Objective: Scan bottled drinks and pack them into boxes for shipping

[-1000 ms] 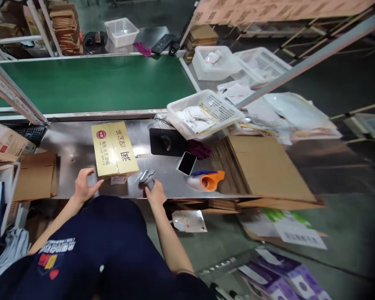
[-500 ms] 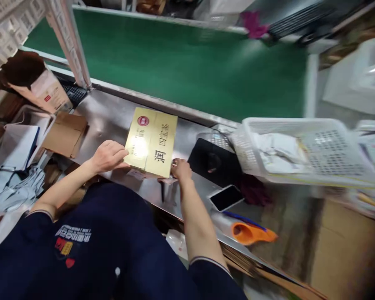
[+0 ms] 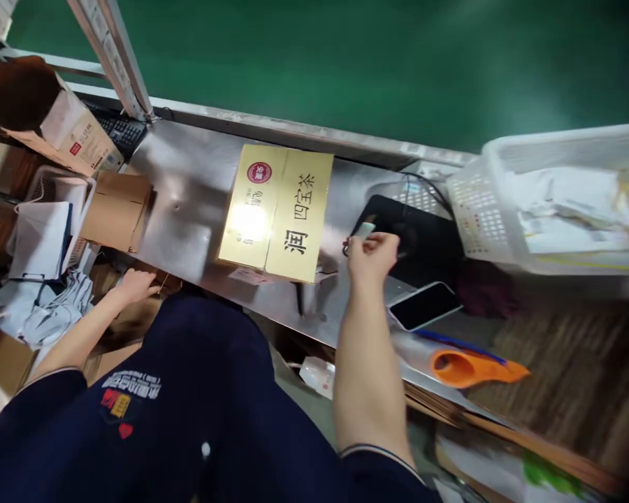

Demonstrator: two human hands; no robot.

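Observation:
A closed yellow carton with dark printed characters and a red round mark lies on the metal table. To its right, my right hand pinches a small pale green flat object over a black pad. The object's kind is too small to tell. My left hand is off the carton, by the table's front edge, with its fingers loosely stretched out. Below it are brown cardboard pieces. A dark narrow thing sticks out at the carton's front side.
Behind the table runs a green conveyor belt. A white basket with packets stands on the right, near a phone and an orange tape dispenser. On the left are a folded brown carton, a clipboard and an open box.
Both hands have let go of the yellow carton. My left hand has dropped left to the table edge; my right hand has moved right, over the black pad. The view has shifted.

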